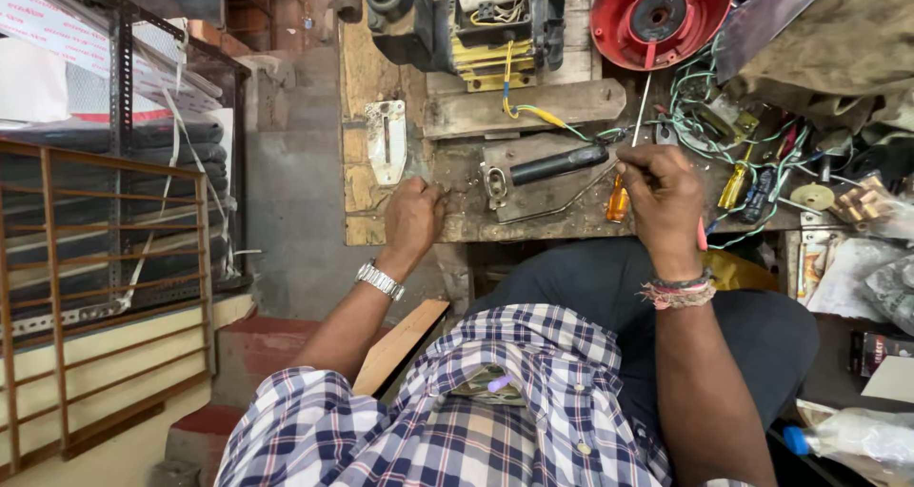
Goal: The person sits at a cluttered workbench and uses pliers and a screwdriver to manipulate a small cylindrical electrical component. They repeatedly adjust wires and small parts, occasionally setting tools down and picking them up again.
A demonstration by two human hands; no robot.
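Note:
My left hand (414,216) rests closed on the near left part of the worn wooden workbench (400,78); whether it pinches anything small I cannot tell. My right hand (664,199) is closed around a thin metal rod (641,111) that points up toward a red round cover (660,13). An orange-handled screwdriver (618,201) lies just left of that hand. A black-handled tool (557,164) lies on a metal plate (533,197) between the two hands.
A motor stator with yellow windings (490,25) stands at the bench's back. Tangled green and white wires (709,106), screwdrivers and small parts crowd the right. A metal bracket (386,139) lies at left. A metal rack (114,182) stands left; a plastic bottle (847,439) lies lower right.

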